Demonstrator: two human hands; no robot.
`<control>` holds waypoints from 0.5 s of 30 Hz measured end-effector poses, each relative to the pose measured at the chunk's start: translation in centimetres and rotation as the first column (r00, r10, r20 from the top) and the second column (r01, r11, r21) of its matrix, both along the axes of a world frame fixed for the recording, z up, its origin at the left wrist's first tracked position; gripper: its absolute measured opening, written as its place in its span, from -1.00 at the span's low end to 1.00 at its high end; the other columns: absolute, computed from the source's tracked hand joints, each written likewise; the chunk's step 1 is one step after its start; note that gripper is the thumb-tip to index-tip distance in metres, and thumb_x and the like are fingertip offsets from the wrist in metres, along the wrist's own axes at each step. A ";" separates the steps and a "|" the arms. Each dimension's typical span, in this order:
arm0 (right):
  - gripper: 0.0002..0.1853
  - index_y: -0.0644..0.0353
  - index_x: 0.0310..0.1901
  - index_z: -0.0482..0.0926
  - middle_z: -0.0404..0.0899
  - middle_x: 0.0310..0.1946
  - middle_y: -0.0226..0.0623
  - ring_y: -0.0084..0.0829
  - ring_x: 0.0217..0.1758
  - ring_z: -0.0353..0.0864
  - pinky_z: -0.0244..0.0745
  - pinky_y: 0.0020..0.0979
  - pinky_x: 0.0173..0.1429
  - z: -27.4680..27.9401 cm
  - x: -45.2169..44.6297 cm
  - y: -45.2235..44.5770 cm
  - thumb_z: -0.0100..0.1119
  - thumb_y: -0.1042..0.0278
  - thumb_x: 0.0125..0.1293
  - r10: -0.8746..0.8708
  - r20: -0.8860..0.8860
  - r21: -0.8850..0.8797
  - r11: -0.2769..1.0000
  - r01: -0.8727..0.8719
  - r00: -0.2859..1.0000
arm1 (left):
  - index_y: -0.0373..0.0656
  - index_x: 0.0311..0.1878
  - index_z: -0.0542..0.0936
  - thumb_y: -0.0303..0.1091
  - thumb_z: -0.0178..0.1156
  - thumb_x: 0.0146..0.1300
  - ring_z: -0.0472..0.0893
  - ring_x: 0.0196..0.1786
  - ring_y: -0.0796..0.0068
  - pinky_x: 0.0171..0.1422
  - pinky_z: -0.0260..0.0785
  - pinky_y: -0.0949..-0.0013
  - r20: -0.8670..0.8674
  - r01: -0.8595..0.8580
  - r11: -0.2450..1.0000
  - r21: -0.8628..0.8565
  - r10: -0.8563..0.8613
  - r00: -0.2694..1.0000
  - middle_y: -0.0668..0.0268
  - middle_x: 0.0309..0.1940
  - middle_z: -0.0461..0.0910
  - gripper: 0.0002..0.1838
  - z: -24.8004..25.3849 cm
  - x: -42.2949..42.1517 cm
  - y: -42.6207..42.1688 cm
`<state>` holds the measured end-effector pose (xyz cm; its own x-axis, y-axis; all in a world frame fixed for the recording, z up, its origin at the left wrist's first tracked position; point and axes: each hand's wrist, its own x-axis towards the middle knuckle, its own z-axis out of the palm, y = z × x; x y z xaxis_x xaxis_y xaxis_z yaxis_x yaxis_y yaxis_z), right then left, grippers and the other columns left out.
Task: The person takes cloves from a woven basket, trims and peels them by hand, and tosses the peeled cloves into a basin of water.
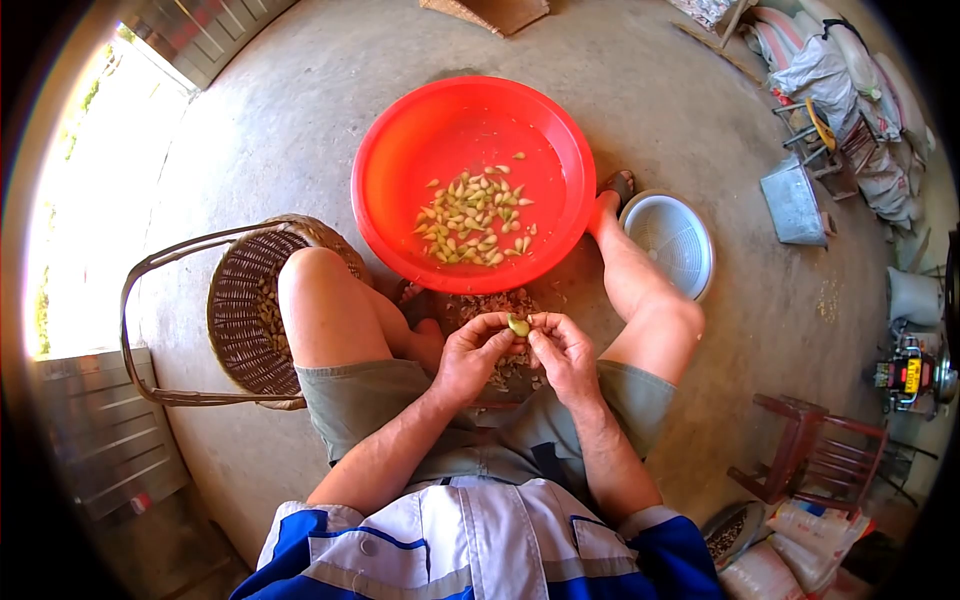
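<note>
Between fingers (489, 321) of left hand (467, 357) and right hand (570, 362): greenish bulb (519, 326), pinched from both sides.

At the centre of the frame you pinch a pale green bulb (519, 327) between your left hand (470, 355) and your right hand (566, 357); above, at upper centre, a red basin (470, 120) holds a loose heap of similar bulbs (475, 215); dry scraps (500, 304) litter the floor (765, 320) around your hands; at left sits a wicker basket (232, 335) with its tall handle (128, 320); a pale round colander (668, 240) lies right of the basin; a dark red chair (790, 450) shows at lower right.
</note>
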<state>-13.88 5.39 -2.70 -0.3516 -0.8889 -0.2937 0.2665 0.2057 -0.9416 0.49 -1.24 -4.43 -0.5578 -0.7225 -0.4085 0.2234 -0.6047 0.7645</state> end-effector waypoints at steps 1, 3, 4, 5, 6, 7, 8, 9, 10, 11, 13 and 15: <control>-0.93 0.27 -0.17 0.50 0.50 -0.47 -0.47 -0.70 -0.52 0.41 0.36 -0.64 -0.42 0.1 0.0 0.0 0.10 0.50 0.37 0.010 -0.023 0.007 1.000 -0.009 1.000 | -0.30 0.04 0.51 -0.50 0.11 0.37 0.63 -0.11 0.46 0.06 0.52 0.42 -0.011 0.005 1.000 0.010 -0.005 1.000 0.23 -0.09 0.61 -0.79 -0.3 0.0 0.0; -0.93 0.27 -0.18 0.50 0.50 -0.47 -0.48 -0.71 -0.53 0.40 0.36 -0.64 -0.41 0.3 0.1 -0.1 0.13 0.49 0.36 0.029 -0.068 0.023 0.999 -0.028 0.997 | -0.28 0.03 0.50 -0.49 0.11 0.37 0.63 -0.12 0.45 0.05 0.53 0.40 -0.021 0.013 0.999 0.032 -0.012 1.000 0.23 -0.10 0.60 -0.79 -0.4 0.1 0.0; -0.93 0.27 -0.19 0.50 0.50 -0.48 -0.49 -0.72 -0.53 0.40 0.35 -0.65 -0.42 0.2 0.1 -0.1 0.14 0.48 0.36 0.036 -0.075 0.030 0.999 -0.034 0.997 | -0.28 0.03 0.50 -0.48 0.11 0.38 0.63 -0.13 0.45 0.04 0.53 0.39 -0.020 0.015 0.999 0.045 -0.014 1.000 0.23 -0.11 0.60 -0.80 -0.2 0.1 0.0; -0.94 0.26 -0.21 0.50 0.50 -0.48 -0.49 -0.72 -0.54 0.39 0.34 -0.65 -0.43 0.1 0.0 0.0 0.14 0.47 0.36 0.044 -0.082 0.038 0.998 -0.041 0.996 | -0.27 0.02 0.50 -0.47 0.11 0.38 0.63 -0.14 0.44 0.04 0.53 0.38 -0.019 0.018 0.998 0.058 -0.017 1.000 0.23 -0.11 0.60 -0.81 0.0 0.1 0.0; -0.93 0.26 -0.22 0.50 0.49 -0.49 -0.50 -0.73 -0.54 0.39 0.34 -0.66 -0.43 0.1 0.0 0.0 0.15 0.46 0.36 0.051 -0.089 0.045 0.998 -0.047 0.995 | -0.26 0.01 0.50 -0.46 0.10 0.38 0.63 -0.14 0.43 0.03 0.54 0.37 -0.044 0.023 0.994 0.108 -0.018 0.999 0.23 -0.13 0.60 -0.82 0.1 0.1 0.0; -0.93 0.25 -0.24 0.50 0.49 -0.51 -0.50 -0.73 -0.55 0.38 0.32 -0.66 -0.46 0.1 0.0 0.0 0.15 0.45 0.37 0.035 -0.079 0.033 0.999 -0.033 0.996 | -0.25 0.00 0.49 -0.44 0.09 0.39 0.63 -0.14 0.43 0.01 0.54 0.36 -0.069 0.029 0.987 0.156 -0.019 0.997 0.24 -0.14 0.60 -0.82 0.2 0.0 -0.1; -0.92 0.25 -0.26 0.49 0.48 -0.53 -0.50 -0.74 -0.56 0.38 0.30 -0.66 -0.48 0.2 0.1 0.0 0.14 0.44 0.37 0.019 -0.070 0.019 1.000 -0.018 0.997 | -0.24 -0.01 0.49 -0.43 0.09 0.40 0.63 -0.14 0.42 0.00 0.54 0.35 -0.094 0.037 0.978 0.203 -0.018 0.995 0.24 -0.16 0.60 -0.83 0.2 0.0 -0.2; -0.90 0.25 -0.28 0.49 0.47 -0.56 -0.51 -0.74 -0.58 0.37 0.28 -0.67 -0.51 0.3 0.1 0.0 0.14 0.43 0.38 0.004 -0.060 0.005 1.000 -0.003 0.998 | -0.25 0.01 0.48 -0.41 0.09 0.40 0.63 -0.14 0.41 -0.01 0.54 0.35 -0.135 0.033 0.965 0.260 0.002 0.991 0.24 -0.15 0.60 -0.81 0.2 0.0 -0.2; -0.88 0.25 -0.30 0.48 0.46 -0.56 -0.51 -0.74 -0.59 0.36 0.27 -0.66 -0.52 0.3 0.1 -0.2 0.14 0.41 0.39 -0.048 -0.027 0.014 0.999 0.048 0.999 | -0.26 0.02 0.47 -0.39 0.10 0.40 0.64 -0.14 0.40 -0.02 0.54 0.36 -0.174 0.031 0.949 0.314 0.025 0.984 0.23 -0.15 0.59 -0.79 0.1 0.0 -0.2; -0.85 0.24 -0.32 0.47 0.45 -0.57 -0.51 -0.74 -0.60 0.35 0.25 -0.66 -0.53 0.1 0.1 -0.3 0.14 0.39 0.39 -0.099 0.009 0.023 0.995 0.099 0.995 | -0.27 0.03 0.46 -0.37 0.10 0.40 0.64 -0.14 0.39 -0.02 0.54 0.36 -0.209 0.031 0.930 0.366 0.050 0.977 0.22 -0.14 0.59 -0.77 0.0 0.1 -0.4; -0.76 0.20 -0.42 0.43 0.41 -0.61 -0.54 -0.74 -0.63 0.31 0.19 -0.64 -0.57 -0.1 0.0 -0.6 0.13 0.32 0.41 -0.162 0.029 0.058 0.985 0.160 0.986 | -0.28 0.08 0.43 -0.35 0.09 0.41 0.64 -0.14 0.37 -0.04 0.54 0.37 -0.105 -0.067 0.929 0.364 0.112 0.988 0.21 -0.11 0.58 -0.73 -0.3 -0.1 -0.9; -0.78 0.22 -0.42 0.46 0.43 -0.61 -0.50 -0.73 -0.62 0.35 0.25 -0.59 -0.56 -0.4 -0.5 -0.5 0.15 0.35 0.38 -0.028 -0.076 0.178 0.983 0.041 0.997 | -0.28 0.16 0.38 -0.32 0.09 0.42 0.64 -0.14 0.37 -0.05 0.54 0.38 -0.064 -0.159 0.932 0.326 0.190 0.980 0.20 -0.10 0.57 -0.66 0.1 -0.7 -1.8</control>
<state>-14.40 4.92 -3.06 -0.4077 -0.8110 -0.4196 0.2085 0.3647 -0.9075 -0.22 -3.09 -4.31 -0.4810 -0.6529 -0.5851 0.4081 -0.7574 0.5097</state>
